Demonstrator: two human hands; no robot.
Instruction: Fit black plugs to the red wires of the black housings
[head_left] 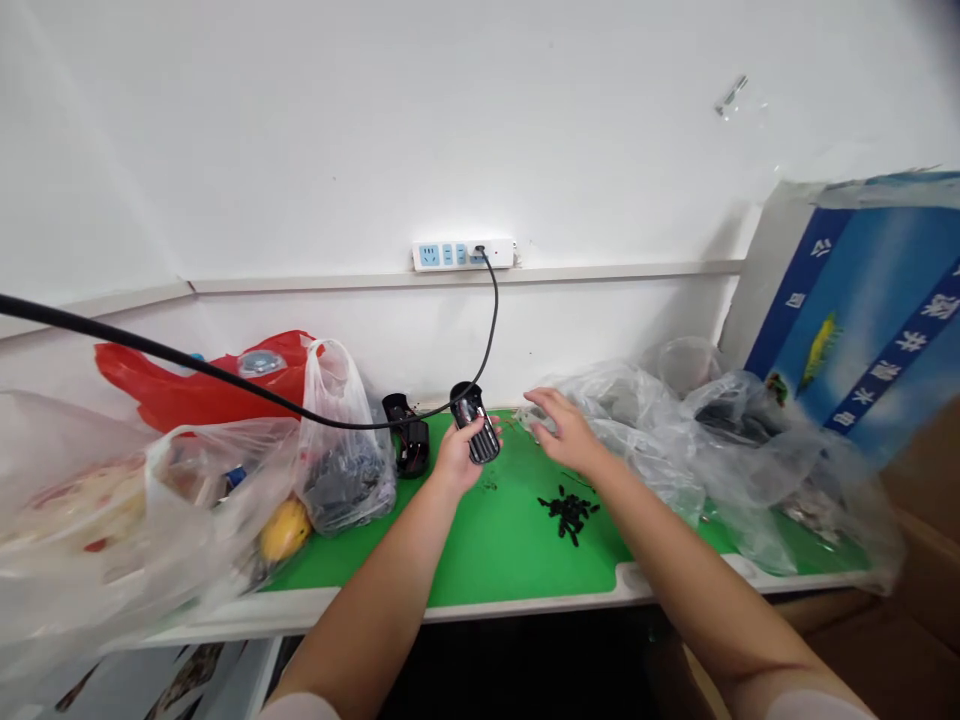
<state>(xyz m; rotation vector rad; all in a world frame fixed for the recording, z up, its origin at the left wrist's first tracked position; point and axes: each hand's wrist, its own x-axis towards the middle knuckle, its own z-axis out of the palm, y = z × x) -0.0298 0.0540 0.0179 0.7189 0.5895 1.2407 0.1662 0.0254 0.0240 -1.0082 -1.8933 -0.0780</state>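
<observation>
My left hand grips a glossy black plastic housing with ribbed slots at its lower end, held above the green tabletop. Apart from it, my right hand hovers with thumb and fingers spread and nothing between them, near the clear plastic bags. A similar black housing with thin reddish wires lies left of my left hand. On the green surface below my right hand is a loose pile of small black parts; their exact kind is too small to tell.
A black cable runs from the wall power strip across the view, passing before the held housing. Filled plastic bags crowd the left; clear bags and a blue box stand right. The green table has a white front edge.
</observation>
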